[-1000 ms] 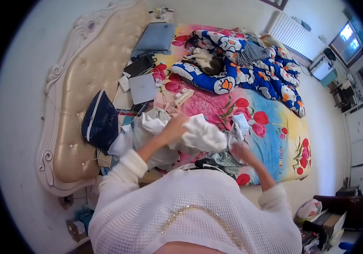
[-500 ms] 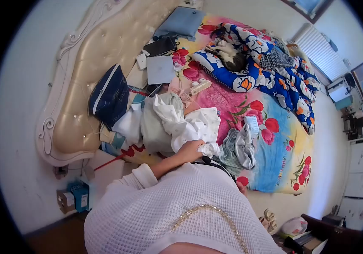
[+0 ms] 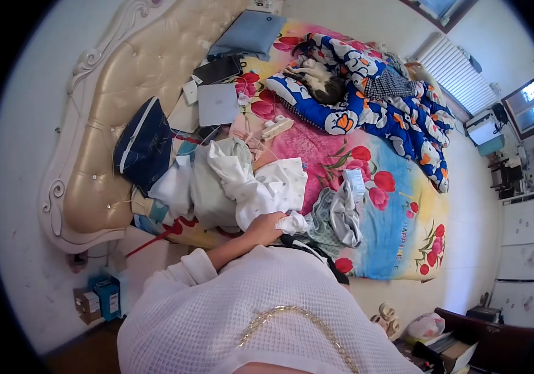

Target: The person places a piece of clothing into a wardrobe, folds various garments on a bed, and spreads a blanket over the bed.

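My left hand is at the near edge of the bed, fingers closed round a bunched end of a white garment with small dark dots. The rest of the garment lies spread over the bedding. To its left are a pale grey-green cloth and a white cloth. A grey garment and a green patterned cloth lie to the right of the hand. My right hand does not show; my body hides that area.
A laptop, a black tablet-like device and a power strip with cables lie on the bed. A navy bag leans at the tufted headboard. A cat rests on a blue patterned quilt. Boxes stand on the floor.
The whole view has shifted a little, so the bed appears farther left. My left hand keeps hold of the white garment. A bit of my right hand seen at the bed edge before is now out of sight.
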Demonstrator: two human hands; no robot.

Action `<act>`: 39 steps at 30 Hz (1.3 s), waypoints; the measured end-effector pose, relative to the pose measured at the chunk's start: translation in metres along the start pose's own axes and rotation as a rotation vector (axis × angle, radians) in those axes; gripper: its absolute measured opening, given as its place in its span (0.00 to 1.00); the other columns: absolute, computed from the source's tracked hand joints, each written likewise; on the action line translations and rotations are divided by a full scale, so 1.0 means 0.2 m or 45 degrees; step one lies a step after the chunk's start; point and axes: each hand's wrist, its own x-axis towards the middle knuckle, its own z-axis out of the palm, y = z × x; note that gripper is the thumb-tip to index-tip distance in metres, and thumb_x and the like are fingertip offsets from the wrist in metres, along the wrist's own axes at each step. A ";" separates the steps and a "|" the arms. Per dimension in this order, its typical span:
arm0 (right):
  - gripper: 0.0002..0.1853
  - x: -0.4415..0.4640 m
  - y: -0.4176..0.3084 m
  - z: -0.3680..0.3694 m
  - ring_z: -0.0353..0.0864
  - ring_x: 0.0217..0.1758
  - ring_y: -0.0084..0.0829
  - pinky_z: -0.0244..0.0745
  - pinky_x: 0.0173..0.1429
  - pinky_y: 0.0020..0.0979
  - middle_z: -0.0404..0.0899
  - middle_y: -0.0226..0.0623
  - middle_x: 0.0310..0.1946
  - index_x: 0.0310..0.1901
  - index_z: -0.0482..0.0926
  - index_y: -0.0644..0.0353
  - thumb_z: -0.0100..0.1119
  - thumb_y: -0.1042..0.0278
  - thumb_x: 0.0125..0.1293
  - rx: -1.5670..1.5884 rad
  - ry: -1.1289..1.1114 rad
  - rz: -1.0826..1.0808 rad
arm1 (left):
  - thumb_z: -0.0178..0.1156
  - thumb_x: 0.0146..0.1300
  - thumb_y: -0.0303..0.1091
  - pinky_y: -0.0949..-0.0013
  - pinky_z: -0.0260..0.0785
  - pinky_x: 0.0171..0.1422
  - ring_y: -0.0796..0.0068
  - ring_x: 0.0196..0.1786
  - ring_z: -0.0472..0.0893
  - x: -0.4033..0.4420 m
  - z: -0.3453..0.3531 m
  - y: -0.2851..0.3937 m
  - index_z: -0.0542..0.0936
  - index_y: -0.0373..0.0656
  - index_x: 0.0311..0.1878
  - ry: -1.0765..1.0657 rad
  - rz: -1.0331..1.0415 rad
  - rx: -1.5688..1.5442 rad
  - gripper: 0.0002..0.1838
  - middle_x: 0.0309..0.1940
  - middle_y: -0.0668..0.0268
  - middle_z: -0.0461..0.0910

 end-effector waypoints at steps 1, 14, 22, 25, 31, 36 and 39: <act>0.15 -0.03 -0.02 -0.01 0.76 0.39 0.31 0.68 0.44 0.30 0.77 0.41 0.37 0.41 0.73 0.65 0.53 0.62 0.59 -0.043 0.046 -0.035 | 0.58 0.47 0.33 0.62 0.66 0.44 0.55 0.41 0.76 -0.01 0.00 -0.01 0.76 0.43 0.43 0.017 -0.008 -0.026 0.17 0.36 0.54 0.77; 0.28 -0.28 0.17 -0.11 0.72 0.46 0.33 0.67 0.49 0.30 0.72 0.42 0.44 0.54 0.62 0.61 0.58 0.62 0.52 0.489 -0.276 0.580 | 0.57 0.48 0.35 0.61 0.66 0.43 0.54 0.40 0.76 0.01 0.04 -0.06 0.75 0.43 0.43 0.050 0.043 -0.068 0.17 0.35 0.53 0.77; 0.39 -0.32 0.22 -0.18 0.69 0.46 0.28 0.66 0.47 0.27 0.69 0.36 0.44 0.61 0.54 0.57 0.64 0.69 0.46 0.698 -0.354 0.728 | 0.58 0.46 0.33 0.62 0.66 0.43 0.55 0.41 0.76 -0.01 0.04 -0.05 0.75 0.43 0.44 0.099 -0.001 -0.179 0.18 0.36 0.54 0.77; 0.45 -0.33 0.38 -0.08 0.69 0.39 0.22 0.67 0.38 0.24 0.69 0.34 0.42 0.61 0.54 0.55 0.68 0.72 0.40 0.663 -0.155 0.327 | 0.57 0.46 0.32 0.62 0.66 0.44 0.55 0.42 0.76 -0.01 0.04 -0.05 0.75 0.43 0.44 0.057 -0.007 -0.138 0.18 0.37 0.54 0.77; 0.45 -0.42 0.27 -0.20 0.63 0.28 0.16 0.55 0.24 0.19 0.66 0.26 0.30 0.61 0.55 0.53 0.70 0.66 0.41 0.876 -0.284 0.663 | 0.55 0.46 0.31 0.62 0.66 0.47 0.52 0.44 0.75 0.00 0.03 -0.10 0.72 0.39 0.46 0.101 0.113 -0.065 0.20 0.38 0.50 0.75; 0.46 -0.23 0.36 -0.28 0.69 0.34 0.23 0.64 0.34 0.23 0.69 0.30 0.34 0.62 0.54 0.54 0.72 0.63 0.40 0.659 0.434 0.342 | 0.54 0.49 0.31 0.64 0.66 0.46 0.57 0.41 0.76 0.04 0.04 -0.18 0.74 0.40 0.45 0.011 0.117 -0.116 0.17 0.36 0.53 0.77; 0.48 0.01 0.44 -0.28 0.70 0.49 0.39 0.65 0.53 0.34 0.72 0.47 0.44 0.56 0.60 0.65 0.75 0.55 0.32 0.300 1.211 0.353 | 0.53 0.50 0.30 0.69 0.66 0.44 0.69 0.39 0.77 0.06 0.01 -0.14 0.74 0.38 0.45 -0.054 0.149 -0.003 0.16 0.35 0.55 0.78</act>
